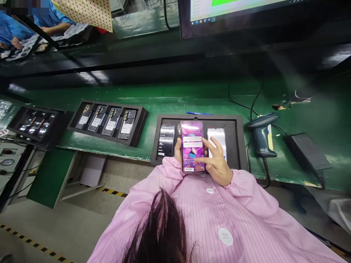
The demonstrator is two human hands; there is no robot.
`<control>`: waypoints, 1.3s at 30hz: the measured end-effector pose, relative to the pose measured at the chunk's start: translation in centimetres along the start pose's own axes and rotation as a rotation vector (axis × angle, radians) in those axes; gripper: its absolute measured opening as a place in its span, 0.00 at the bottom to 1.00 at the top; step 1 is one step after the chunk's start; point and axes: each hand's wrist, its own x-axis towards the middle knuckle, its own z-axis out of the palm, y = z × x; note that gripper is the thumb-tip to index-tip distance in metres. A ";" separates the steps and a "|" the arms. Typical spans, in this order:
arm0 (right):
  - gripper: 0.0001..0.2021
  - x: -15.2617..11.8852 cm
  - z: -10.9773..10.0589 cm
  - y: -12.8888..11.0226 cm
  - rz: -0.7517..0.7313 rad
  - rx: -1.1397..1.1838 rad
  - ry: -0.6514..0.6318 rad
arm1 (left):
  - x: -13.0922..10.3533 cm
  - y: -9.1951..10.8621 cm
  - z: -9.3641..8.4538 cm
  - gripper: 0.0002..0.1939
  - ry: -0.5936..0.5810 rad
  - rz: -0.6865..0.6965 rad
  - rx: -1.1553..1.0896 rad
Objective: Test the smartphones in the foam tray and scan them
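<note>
A smartphone (192, 148) with a lit purple and pink screen is held upright in front of my chest. My left hand (178, 150) grips it by its left edge, with part of the hand hidden behind it. Over the right side of the screen is my right hand (218, 162), its fingers spread; whether a fingertip touches the glass I cannot tell. Behind lies a black foam tray (236, 142). A phone with a dark screen (166, 140) sits in its left part, and a phone with a white screen (216, 137) is partly hidden by my right hand.
Left on the green bench are a foam tray (141, 126) of several opened phones and another dark tray (52, 126). A blue pen (199, 113) lies behind. Rightward are a barcode scanner (261, 133), cables and a black box (307, 151). A monitor (241, 22) stands above; co-workers sit far left.
</note>
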 end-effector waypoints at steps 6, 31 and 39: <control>0.31 -0.6 0.4 3.4 0.393 -0.249 0.264 | 0.2 0.8 -1.2 0.33 0.001 -0.017 0.011; 0.45 0.0 0.2 5.8 0.687 -0.745 0.297 | 2.1 2.1 -0.3 0.07 0.512 0.053 0.487; 0.45 1.1 1.2 4.0 0.555 -0.443 0.273 | -2.1 4.2 0.0 0.17 0.343 0.093 0.340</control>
